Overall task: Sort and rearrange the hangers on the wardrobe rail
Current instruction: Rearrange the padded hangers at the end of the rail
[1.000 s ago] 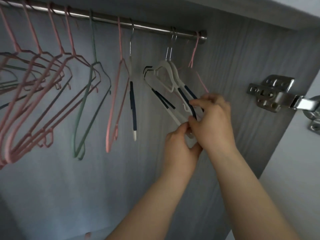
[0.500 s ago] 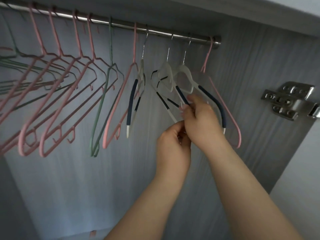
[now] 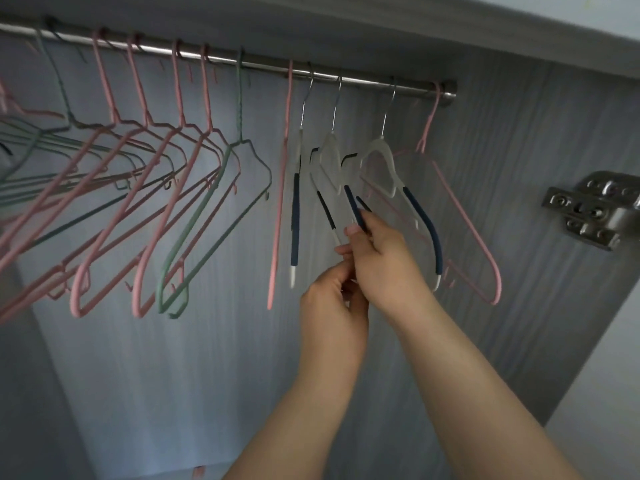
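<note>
Two hands are spreading the white hangers along the rail.
Right hand (image 3: 384,261) grip is pinching a white hanger's navy arm (image 3: 355,211); left hand (image 3: 332,303), just below, is pinching another (image 3: 325,209). Their hooks now hang apart on the rail (image 3: 363,80), no longer bunched.

No readable text, labels or numbers (hinge markings blurred)

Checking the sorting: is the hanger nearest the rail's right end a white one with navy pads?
No, the last hanger at the right end of the steel rail is a thin pink wire hanger.
</note>
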`<action>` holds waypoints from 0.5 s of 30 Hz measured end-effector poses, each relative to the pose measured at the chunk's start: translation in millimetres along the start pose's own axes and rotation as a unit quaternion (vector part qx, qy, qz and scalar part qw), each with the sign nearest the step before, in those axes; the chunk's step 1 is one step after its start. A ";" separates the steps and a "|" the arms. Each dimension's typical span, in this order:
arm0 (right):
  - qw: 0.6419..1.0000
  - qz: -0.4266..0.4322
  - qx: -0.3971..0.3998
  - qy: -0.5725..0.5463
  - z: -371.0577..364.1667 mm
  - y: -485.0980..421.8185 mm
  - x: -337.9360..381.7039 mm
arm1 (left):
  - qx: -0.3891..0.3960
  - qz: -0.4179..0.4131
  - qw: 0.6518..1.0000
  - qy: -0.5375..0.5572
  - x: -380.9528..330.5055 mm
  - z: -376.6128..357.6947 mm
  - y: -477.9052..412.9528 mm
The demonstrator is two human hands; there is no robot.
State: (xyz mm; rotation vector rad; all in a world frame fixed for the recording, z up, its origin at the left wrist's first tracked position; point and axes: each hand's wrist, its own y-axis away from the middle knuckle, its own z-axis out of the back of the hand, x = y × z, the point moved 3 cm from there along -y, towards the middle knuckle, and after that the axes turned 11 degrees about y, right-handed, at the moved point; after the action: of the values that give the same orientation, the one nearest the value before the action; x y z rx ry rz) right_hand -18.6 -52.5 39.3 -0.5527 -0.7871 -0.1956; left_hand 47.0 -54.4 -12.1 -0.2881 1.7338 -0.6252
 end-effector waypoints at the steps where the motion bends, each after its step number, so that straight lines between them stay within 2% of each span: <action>1: 0.998 0.020 0.002 0.061 3.8 4.4 0.7 | 0.002 0.002 1.000 -0.006 0.2 -0.7 2.5; 2: 0.991 0.045 -0.017 0.124 11.9 9.6 2.5 | 0.001 0.003 1.000 -0.013 0.4 -1.4 4.9; 4: 0.966 0.116 -0.119 0.198 39.4 18.2 9.7 | -0.015 0.005 0.999 -0.037 0.8 -1.0 11.9; 6: 0.951 0.134 -0.205 0.188 69.6 17.0 9.8 | -0.038 -0.027 0.996 -0.070 -2.8 -1.7 24.9; 7: 0.954 0.116 -0.216 0.176 80.7 9.3 3.1 | -0.041 -0.064 0.994 -0.080 -7.8 -4.6 33.0; 10: 0.978 0.021 -0.135 0.157 87.2 -11.8 -18.4 | -0.007 -0.158 0.983 -0.089 -18.9 -22.4 52.3; 12: 0.993 -0.027 -0.077 0.085 78.4 -18.3 -28.9 | 0.006 -0.147 0.986 -0.078 -18.0 -31.8 49.2; 15: 0.988 -0.080 -0.026 -0.127 64.6 -15.6 -32.0 | 0.027 -0.077 0.995 -0.063 -10.6 -37.8 29.1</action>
State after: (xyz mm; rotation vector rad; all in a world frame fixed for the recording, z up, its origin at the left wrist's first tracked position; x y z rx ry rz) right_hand -86.4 -31.9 59.6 -0.5709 -1.0776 -0.2983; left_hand 17.5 -15.4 -13.8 -0.4178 1.5810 -0.7479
